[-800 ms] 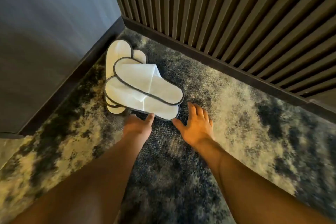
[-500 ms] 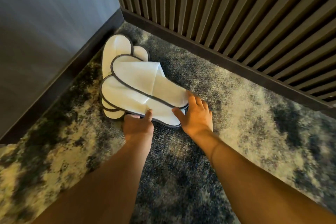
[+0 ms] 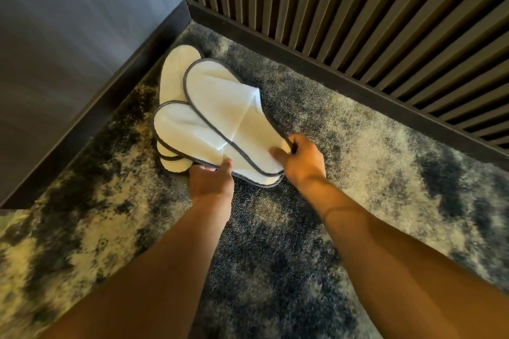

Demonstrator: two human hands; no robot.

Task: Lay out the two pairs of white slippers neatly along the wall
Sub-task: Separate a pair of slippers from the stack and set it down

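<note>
White slippers with grey piping lie stacked on the carpet in the corner. The top slipper (image 3: 220, 96) lies slantwise, its heel end pinched in my right hand (image 3: 301, 159). Beneath it, a second slipper (image 3: 190, 135) has its near edge gripped by my left hand (image 3: 210, 181), thumb on top. Two more slippers lie under these: one pokes out toward the wall (image 3: 173, 69), and the edge of the other (image 3: 173, 164) shows at the near left. Most of the lower pair is hidden.
A grey wall with a dark skirting board (image 3: 96, 115) runs along the left. A dark slatted wood wall (image 3: 358, 8) with a dark base strip runs along the back and right. The mottled blue and cream carpet (image 3: 358, 173) spreads to the right.
Both hands reached forward from the carpet to the slipper stack and closed on it: the right hand on the top slipper's heel, the left on the second slipper's near edge.
</note>
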